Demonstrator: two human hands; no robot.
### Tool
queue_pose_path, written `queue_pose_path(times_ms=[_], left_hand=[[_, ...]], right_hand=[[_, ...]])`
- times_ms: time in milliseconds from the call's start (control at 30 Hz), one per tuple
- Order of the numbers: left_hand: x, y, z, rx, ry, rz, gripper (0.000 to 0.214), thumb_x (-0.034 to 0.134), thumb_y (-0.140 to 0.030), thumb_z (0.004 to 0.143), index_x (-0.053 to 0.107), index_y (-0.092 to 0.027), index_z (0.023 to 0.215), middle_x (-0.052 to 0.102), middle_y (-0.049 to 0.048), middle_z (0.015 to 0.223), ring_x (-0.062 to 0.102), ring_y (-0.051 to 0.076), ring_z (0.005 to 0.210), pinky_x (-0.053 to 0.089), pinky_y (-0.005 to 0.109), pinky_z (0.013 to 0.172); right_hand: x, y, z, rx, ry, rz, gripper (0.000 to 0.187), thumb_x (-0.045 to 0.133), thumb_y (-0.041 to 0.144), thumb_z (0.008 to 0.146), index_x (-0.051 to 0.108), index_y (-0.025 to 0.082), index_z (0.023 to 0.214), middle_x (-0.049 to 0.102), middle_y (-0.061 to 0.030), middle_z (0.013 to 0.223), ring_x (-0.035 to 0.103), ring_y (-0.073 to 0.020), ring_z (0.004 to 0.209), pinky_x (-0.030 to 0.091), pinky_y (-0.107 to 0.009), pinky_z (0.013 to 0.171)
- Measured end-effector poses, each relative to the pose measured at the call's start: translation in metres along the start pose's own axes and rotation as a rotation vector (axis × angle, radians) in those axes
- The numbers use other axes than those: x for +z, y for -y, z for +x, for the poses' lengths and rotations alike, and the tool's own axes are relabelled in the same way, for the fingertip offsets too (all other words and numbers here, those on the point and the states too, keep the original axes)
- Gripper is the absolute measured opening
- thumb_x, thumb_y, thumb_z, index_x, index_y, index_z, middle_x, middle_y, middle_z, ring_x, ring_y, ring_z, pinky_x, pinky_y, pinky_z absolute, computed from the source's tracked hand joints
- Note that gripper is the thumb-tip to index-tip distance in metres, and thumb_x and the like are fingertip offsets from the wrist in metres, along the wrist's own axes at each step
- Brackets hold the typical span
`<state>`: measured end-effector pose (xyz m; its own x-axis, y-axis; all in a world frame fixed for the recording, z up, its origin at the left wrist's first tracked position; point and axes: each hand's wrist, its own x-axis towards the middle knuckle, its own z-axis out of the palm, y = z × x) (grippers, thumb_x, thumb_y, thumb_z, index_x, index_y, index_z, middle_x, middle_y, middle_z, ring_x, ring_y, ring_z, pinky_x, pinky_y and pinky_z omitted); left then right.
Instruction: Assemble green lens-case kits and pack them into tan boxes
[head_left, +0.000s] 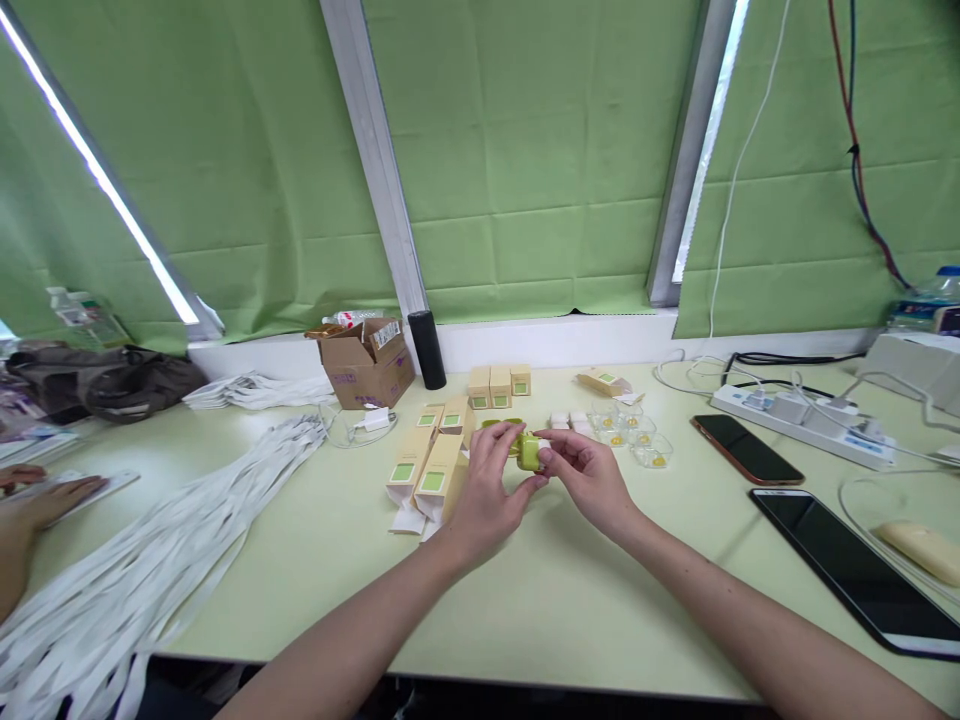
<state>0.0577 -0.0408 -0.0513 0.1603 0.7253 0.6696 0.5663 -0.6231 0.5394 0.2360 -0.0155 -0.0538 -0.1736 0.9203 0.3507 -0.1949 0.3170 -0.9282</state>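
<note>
Both hands meet over the middle of the table around a small yellow-green case (529, 452) with rounded corners, about the size of an earbud case. My left hand (491, 480) grips it from the left, thumb below and fingers above. From the right, my right hand (589, 475) pinches it, with a bit of white showing at the fingertips. Another green piece (491, 423) shows partly behind my left fingers. Just left of that hand lie cream cartons (411, 462) with green labels and flaps open. Small white blocks (568, 420) sit beyond my right hand.
Clear plastic cups (652, 452) with yellow bits stand right of the hands. Upright cartons (500, 385), a cardboard box (367, 365) and a black cylinder (427, 350) line the back. White straps (172, 530) spread left, near another person's hand (67, 497). Phone (746, 448), tablet (847, 560) and power strip (802, 425) lie right.
</note>
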Motion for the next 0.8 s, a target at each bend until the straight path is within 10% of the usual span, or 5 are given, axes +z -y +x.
queue_pose_path(times_ms=[500,800], left_hand=[[0.005,0.008,-0.002,-0.231,0.067,-0.433,0.056,0.066,-0.043,0.103,0.054,-0.024,0.154,0.057,0.0166,0.154,0.058,0.031,0.137,0.049,0.045,0.113],[0.004,0.01,0.012,-0.519,0.118,-1.048,0.053,0.085,-0.048,0.085,0.068,-0.018,0.126,0.069,0.0057,0.097,0.059,0.015,0.079,0.046,0.027,0.07]], right_hand=[[-0.002,-0.006,-0.005,-0.126,0.057,-0.154,0.04,0.078,0.051,0.093,0.07,0.02,0.117,0.077,-0.0036,0.084,0.076,-0.0209,0.073,0.066,-0.037,0.072],[-0.007,0.004,-0.011,-0.549,0.045,-0.651,0.043,0.071,0.029,0.1,0.062,0.027,0.142,0.065,-0.0108,0.125,0.069,-0.0178,0.081,0.064,-0.033,0.064]])
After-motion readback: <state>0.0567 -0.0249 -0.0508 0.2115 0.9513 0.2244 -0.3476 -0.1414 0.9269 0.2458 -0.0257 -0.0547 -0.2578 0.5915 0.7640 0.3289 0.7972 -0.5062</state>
